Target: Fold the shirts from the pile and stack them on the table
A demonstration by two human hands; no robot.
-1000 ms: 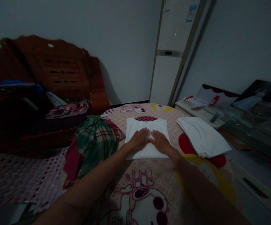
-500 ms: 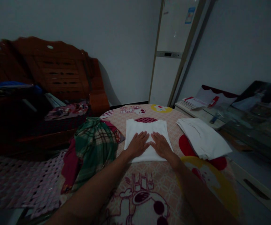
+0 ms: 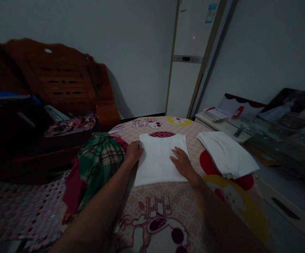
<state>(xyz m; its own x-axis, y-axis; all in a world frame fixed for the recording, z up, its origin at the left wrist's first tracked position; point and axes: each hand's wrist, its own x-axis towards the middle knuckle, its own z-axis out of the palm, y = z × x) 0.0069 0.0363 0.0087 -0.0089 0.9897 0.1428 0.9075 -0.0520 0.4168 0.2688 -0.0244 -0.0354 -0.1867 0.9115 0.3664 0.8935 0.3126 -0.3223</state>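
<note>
A folded white shirt lies on the patterned tablecloth, its scooped neckline at the far side. At the shirt's left edge, my left hand has its fingers curled round the cloth. My right hand rests palm down over the right part of the shirt, fingers stretched out and apart. To the right lies a second folded white garment, touched by neither hand. A rumpled green plaid cloth is left of my left hand, on top of dark pink cloth.
Behind the table on the left stands a carved wooden bench with cloth and other items on it. A tall white cabinet-like unit is at the back. On the right is a glass-topped stand holding papers and a framed picture.
My left hand has moved left from the middle of the shirt to its left edge and curled there. My right hand has stayed nearly in place. The view has shifted slightly.
</note>
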